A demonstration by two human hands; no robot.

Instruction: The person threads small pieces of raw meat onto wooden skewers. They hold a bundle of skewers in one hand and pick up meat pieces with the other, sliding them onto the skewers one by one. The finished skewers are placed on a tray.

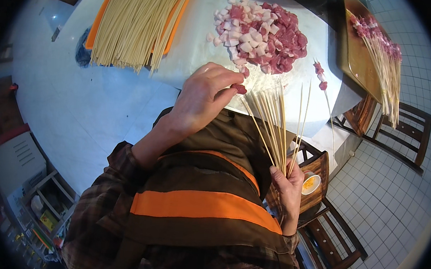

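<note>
My left hand [203,95] pinches a small piece of red meat [239,89] between thumb and fingers, just below the meat heap. My right hand [288,184] grips a fanned bundle of bamboo skewers [272,116] near its lower end, the upper ends reaching over the board's near edge. On the pale board [197,30] lies a heap of raw red meat pieces [289,41] mixed with whitish fat cubes [246,38]. Right of the heap rests one skewer threaded with red and white pieces [320,76], its stick extending past the board's edge.
Many loose bamboo skewers [137,22] lie on an orange tray [91,41] at upper left. At right, a metal tray [357,66] bears several threaded meat skewers [389,68]. Wooden chairs [405,128] stand on the tiled floor; a cup [311,185] with yellow contents sits on wood.
</note>
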